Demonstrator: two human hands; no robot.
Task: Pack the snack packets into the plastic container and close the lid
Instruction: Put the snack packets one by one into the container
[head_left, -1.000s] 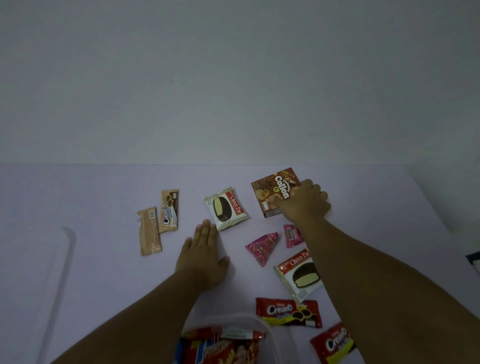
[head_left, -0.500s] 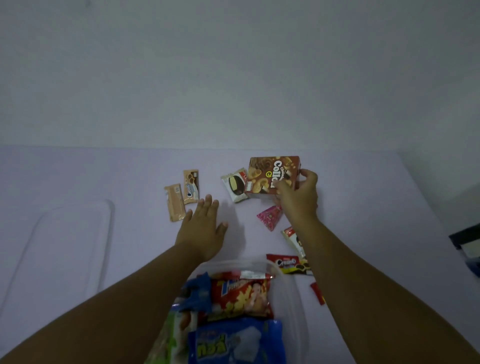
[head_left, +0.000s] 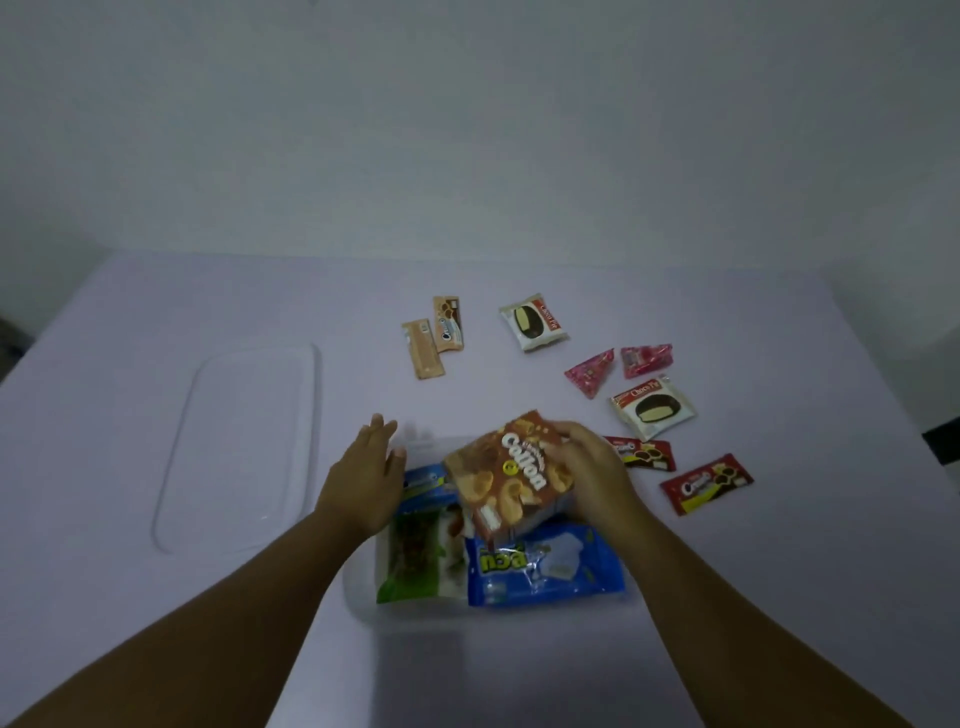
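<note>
My right hand (head_left: 589, 470) grips a brown Collon box (head_left: 506, 475), tilted, over the clear plastic container (head_left: 363, 597) near me. Inside the container lie a blue packet (head_left: 540, 566), a green packet (head_left: 415, 556) and other packets. With its fingers straight, my left hand (head_left: 366, 475) rests at the container's far left corner. The clear lid (head_left: 239, 447) lies flat to the left. Loose on the table are two Choco Pie packets (head_left: 534, 323) (head_left: 652, 406), two pink sweets (head_left: 591, 371) (head_left: 647, 359), two red cream biscuit packets (head_left: 644, 453) (head_left: 705, 483) and two tan wafer packets (head_left: 423, 348) (head_left: 449, 325).
The lilac table (head_left: 779, 597) runs back to a pale wall (head_left: 467, 130). A dark object (head_left: 943, 444) shows at the right edge.
My right hand lifted the Collon box from the far table and brought it back over the container. My left hand drew back from the table to the container's corner.
</note>
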